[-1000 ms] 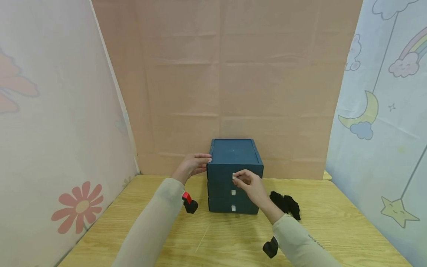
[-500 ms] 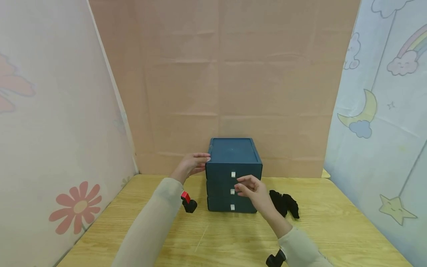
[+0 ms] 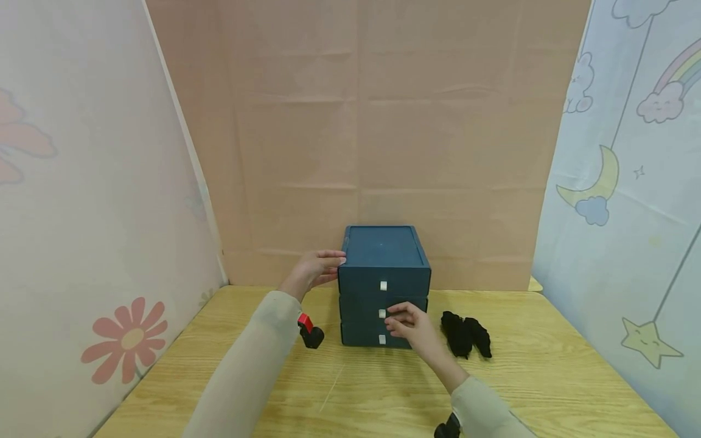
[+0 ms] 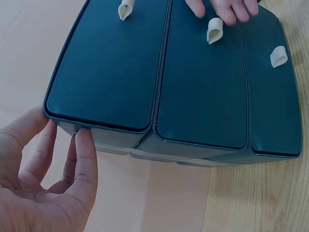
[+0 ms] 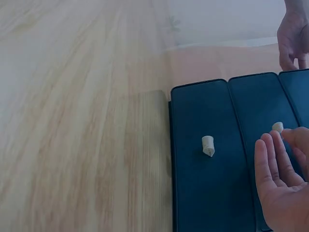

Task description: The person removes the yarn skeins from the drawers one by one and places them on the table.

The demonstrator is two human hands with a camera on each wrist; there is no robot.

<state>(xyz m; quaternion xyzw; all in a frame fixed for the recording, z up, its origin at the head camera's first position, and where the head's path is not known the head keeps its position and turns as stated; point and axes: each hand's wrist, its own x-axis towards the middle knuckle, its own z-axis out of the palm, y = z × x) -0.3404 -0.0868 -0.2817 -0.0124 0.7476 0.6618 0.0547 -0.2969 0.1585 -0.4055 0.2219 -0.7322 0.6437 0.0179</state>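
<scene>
A dark teal cabinet [image 3: 384, 246] with three stacked drawers stands on the table, every drawer closed. Each drawer front carries a small white loop pull. My left hand [image 3: 314, 269] touches the cabinet's upper left edge and side with slightly bent fingers, as the left wrist view also shows. At the middle drawer, my right hand [image 3: 414, 328] is just right of its pull tab [image 3: 382, 314], fingers extended and thumb apart. In the right wrist view the fingertips come close to that tab [image 5: 277, 126] without visibly gripping it. The bottom tab [image 5: 207, 145] is plainly seen there.
A crumpled black cloth item [image 3: 465, 334] lies right of the cabinet on the wood-grain table [image 3: 350, 395]. Behind stands a tan paper backdrop [image 3: 356, 121]. Printed sheets [image 3: 630, 182] hang at both sides.
My right hand has let go of the top drawer's pull tab and moved down to the middle drawer's tab. The left hand stays at the cabinet's edge.
</scene>
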